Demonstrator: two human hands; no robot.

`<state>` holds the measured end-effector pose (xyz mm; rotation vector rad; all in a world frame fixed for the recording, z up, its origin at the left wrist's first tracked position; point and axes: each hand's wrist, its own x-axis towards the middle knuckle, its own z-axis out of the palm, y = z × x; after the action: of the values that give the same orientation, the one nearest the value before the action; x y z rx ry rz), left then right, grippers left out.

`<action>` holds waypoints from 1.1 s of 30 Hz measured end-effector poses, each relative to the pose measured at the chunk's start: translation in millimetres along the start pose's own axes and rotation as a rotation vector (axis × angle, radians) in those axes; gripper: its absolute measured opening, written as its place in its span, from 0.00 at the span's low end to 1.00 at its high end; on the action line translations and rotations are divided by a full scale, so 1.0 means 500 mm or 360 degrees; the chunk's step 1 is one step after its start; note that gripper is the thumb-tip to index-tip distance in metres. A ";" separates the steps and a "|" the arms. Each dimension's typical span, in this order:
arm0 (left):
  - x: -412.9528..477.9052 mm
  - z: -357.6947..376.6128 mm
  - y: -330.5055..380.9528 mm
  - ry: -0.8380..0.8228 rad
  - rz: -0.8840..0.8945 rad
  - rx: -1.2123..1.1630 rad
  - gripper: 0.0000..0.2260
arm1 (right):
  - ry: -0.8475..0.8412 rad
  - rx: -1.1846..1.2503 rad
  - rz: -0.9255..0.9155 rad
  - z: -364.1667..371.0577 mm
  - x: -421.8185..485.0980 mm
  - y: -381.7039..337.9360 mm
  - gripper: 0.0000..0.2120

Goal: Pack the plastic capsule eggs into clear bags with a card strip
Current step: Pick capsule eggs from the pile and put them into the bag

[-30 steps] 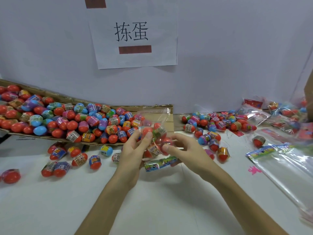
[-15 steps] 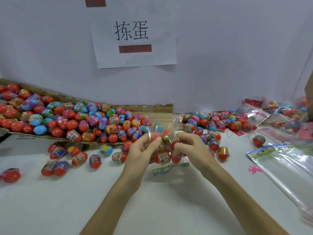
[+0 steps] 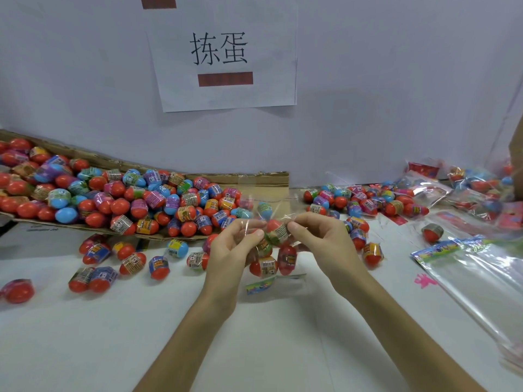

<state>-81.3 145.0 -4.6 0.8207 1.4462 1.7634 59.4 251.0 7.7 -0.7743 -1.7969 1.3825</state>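
At the far left a flat cardboard tray (image 3: 254, 176) is lying along the wall, and a heap of capsule eggs (image 3: 119, 199), mostly red with blue and printed wrap bands, is filling it. Just in front of the tray, loose eggs (image 3: 132, 263) are lying scattered on the white worktop (image 3: 141, 321).

Near the middle the left hand (image 3: 232, 250) is pinching the film of a clear bag (image 3: 283, 258) between thumb and fingers, just above the worktop. The bag is hanging between the two hands with several bagged eggs (image 3: 266, 267) bunched inside it. Its open top is flaring up above the fingers, and its colourful card strip (image 3: 260, 285) is sitting at the bottom, close to the worktop. On the wall above, a paper sign (image 3: 223, 52) with two printed characters is hanging.

The right hand (image 3: 319, 244) is pinching the other side of the bag's neck, so both hands are clamped on the film close together.

Further right a second pile of eggs (image 3: 365, 202) is lying by the wall, with a single egg (image 3: 431, 232) apart from it. A pink mark (image 3: 423, 280) is showing on the worktop beside a stack of empty bags (image 3: 481, 278). Filled bags (image 3: 475, 182) are lying at the far right.
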 end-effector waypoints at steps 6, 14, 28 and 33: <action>0.000 -0.006 0.009 0.0167 -0.0040 -0.0325 0.06 | -0.0334 0.0084 0.0215 0.008 0.000 0.002 0.11; 0.006 -0.019 0.020 0.0115 -0.0159 -0.0597 0.21 | -0.0250 0.0056 0.0124 0.012 -0.006 0.004 0.03; 0.004 -0.013 0.032 0.0413 -0.0100 -0.0777 0.29 | -0.0335 0.0343 0.0333 0.018 -0.011 -0.005 0.13; 0.005 -0.012 0.023 0.0357 -0.0114 -0.0702 0.09 | -0.0452 0.0179 0.0246 0.011 -0.008 -0.008 0.06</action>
<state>-89.3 142.4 5.6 0.3463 1.1353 2.0629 56.9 243.7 9.8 -0.6969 -1.8831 1.7527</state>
